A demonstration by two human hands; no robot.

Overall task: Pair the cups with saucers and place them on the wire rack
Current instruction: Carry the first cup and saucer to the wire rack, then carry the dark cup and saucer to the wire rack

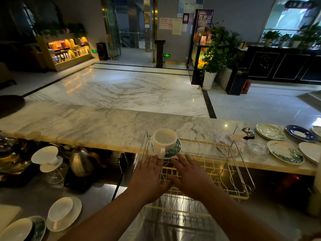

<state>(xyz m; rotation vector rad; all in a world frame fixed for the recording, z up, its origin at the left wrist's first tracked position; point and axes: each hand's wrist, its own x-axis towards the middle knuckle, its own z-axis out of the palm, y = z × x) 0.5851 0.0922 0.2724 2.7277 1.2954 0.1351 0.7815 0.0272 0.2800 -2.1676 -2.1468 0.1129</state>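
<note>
A white cup [165, 140] stands upright on a green leaf-patterned saucer [175, 150] at the far left corner of the wire rack [231, 171]. My left hand [149, 174] and my right hand [191, 174] hover flat over the rack just in front of that pair, fingers spread and holding nothing. The fingertips are close to the saucer's near rim; I cannot tell if they touch it. More cups on saucers sit at the lower left: a white pair [63, 213] and a cup on a leaf saucer [20, 229]. Loose saucers [285, 152] lie on the marble counter at right.
A steel kettle [81, 160] and a white dripper [47, 158] stand left of the rack under the marble ledge [104, 127]. A glass ashtray [258, 146], a service bell [248, 132] and stacked plates [270, 131] occupy the right counter.
</note>
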